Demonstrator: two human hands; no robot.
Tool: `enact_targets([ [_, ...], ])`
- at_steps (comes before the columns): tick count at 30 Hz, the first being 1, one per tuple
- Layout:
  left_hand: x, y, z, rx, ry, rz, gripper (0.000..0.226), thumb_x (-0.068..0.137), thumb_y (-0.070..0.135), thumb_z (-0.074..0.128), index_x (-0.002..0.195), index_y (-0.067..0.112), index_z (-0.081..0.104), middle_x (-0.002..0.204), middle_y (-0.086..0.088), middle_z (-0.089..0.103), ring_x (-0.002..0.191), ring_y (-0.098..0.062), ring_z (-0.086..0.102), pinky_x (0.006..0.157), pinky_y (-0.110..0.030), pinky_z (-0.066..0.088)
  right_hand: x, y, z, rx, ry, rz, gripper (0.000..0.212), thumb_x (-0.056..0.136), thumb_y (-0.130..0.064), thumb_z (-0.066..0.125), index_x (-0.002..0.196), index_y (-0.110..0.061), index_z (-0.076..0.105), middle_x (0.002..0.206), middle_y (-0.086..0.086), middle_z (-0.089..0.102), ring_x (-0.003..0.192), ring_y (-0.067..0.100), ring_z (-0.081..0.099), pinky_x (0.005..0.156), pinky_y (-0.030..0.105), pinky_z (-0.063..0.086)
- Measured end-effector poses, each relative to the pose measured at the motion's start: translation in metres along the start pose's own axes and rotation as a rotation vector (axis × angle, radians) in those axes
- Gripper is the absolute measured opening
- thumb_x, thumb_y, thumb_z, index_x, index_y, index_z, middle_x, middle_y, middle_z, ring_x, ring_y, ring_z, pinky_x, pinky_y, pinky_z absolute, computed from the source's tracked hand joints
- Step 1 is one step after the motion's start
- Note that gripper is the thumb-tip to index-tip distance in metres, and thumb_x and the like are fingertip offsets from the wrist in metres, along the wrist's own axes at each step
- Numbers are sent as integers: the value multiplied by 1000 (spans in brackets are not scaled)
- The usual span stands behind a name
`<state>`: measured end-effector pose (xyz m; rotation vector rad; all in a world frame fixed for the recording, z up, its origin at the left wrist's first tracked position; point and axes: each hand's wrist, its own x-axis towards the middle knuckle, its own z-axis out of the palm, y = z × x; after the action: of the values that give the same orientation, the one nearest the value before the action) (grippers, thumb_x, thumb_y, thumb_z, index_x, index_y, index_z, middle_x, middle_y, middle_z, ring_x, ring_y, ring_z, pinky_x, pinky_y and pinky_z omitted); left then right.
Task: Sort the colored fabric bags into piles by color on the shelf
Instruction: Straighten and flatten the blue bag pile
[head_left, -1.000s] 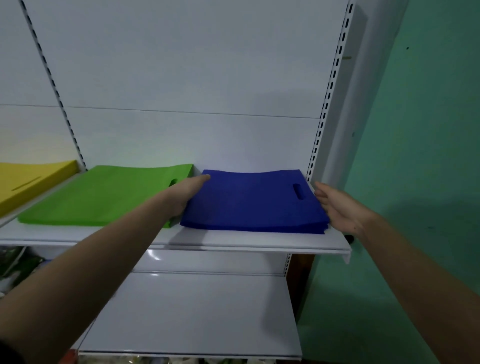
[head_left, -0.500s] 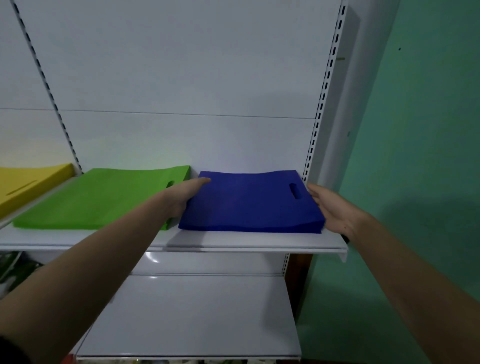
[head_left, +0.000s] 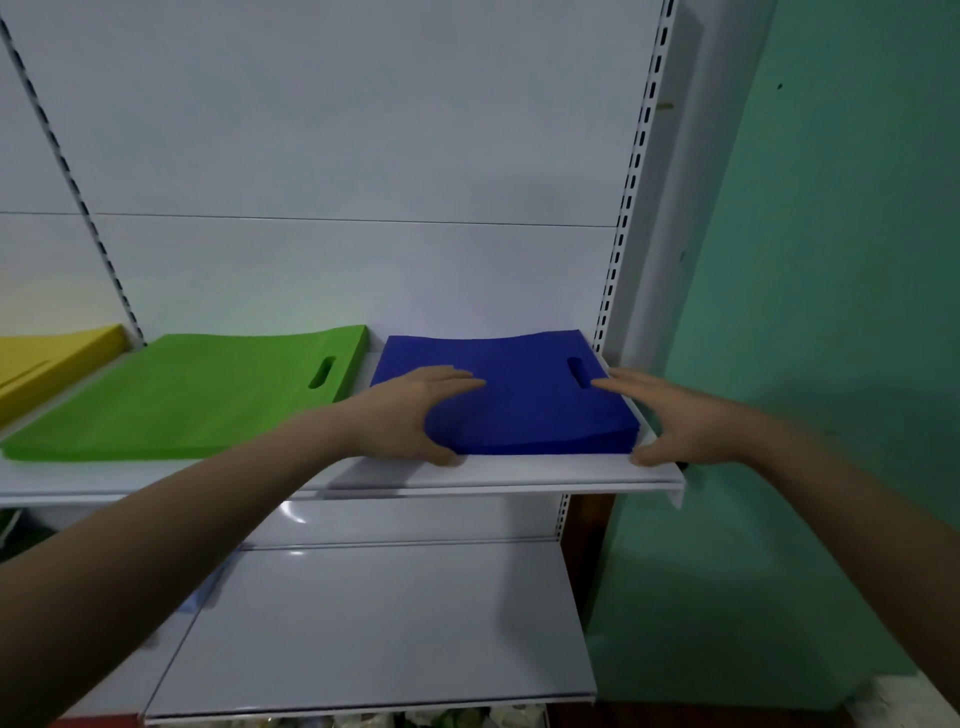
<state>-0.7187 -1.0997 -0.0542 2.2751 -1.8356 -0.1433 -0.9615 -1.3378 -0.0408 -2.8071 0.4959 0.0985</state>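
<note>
A pile of blue fabric bags (head_left: 519, 405) lies at the right end of the white shelf (head_left: 519, 475), its handle slot toward the right. My left hand (head_left: 410, 415) clasps the pile's front left corner, fingers on top and thumb at the front edge. My right hand (head_left: 680, 421) holds the front right corner the same way, slightly blurred. A green bag pile (head_left: 197, 400) lies flat just left of the blue one, with a narrow gap between them. A yellow pile (head_left: 47, 358) sits at the far left, partly cut off.
The white back panel rises behind the piles, with a slotted upright (head_left: 631, 182) at the shelf's right end. A green wall (head_left: 831, 312) stands close on the right. A lower white shelf (head_left: 389, 623) juts out below my arms.
Both hands have shifted from the sides of the blue pile to its front corners, with fingers now on top. The blue pile sits squarer and further back on the shelf.
</note>
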Motion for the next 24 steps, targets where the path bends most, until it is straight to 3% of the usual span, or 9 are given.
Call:
enact_targets([
  [4,8,6,1,78,43,63,83,85,41,73,153,36,25,158,14,27,145,-8,19,117,-27,20,1,-7,1,-138,67,-30,83,88,-20,69,154,-31,20,161,-9,12,145,8,19,106,13,15],
  [8,10,13,0,206,102,146,79,84,40,72,151,35,32,154,12,36,142,-11,30,116,-32,28,1,-15,-3,-307,137,-61,79,86,-26,69,152,-27,27,157,-8,26,140,11,30,109,20,24],
  [15,10,8,1,135,4,72,70,88,48,66,149,37,34,155,15,32,144,-8,26,117,-33,26,5,-10,1,-190,70,-21,80,87,-29,70,153,-26,25,158,-9,23,141,9,27,111,21,23],
  [19,17,-12,1,-165,148,-188,70,92,65,44,148,22,42,156,2,36,145,-18,27,120,-41,20,12,-11,-2,345,41,93,89,79,-52,74,152,-34,25,147,-18,33,135,7,35,114,32,31],
  [22,28,-31,0,-457,278,-464,72,97,59,37,149,9,39,155,-9,37,143,-25,33,119,-39,23,26,-14,6,775,203,225,62,95,-54,52,145,-19,40,143,-8,47,129,13,49,112,41,37],
  [24,33,-35,4,-693,287,-607,66,101,51,39,149,5,37,154,-9,37,140,-27,37,117,-38,27,37,-16,15,982,228,271,47,102,-46,43,128,-11,59,125,6,66,109,19,65,103,41,47],
])
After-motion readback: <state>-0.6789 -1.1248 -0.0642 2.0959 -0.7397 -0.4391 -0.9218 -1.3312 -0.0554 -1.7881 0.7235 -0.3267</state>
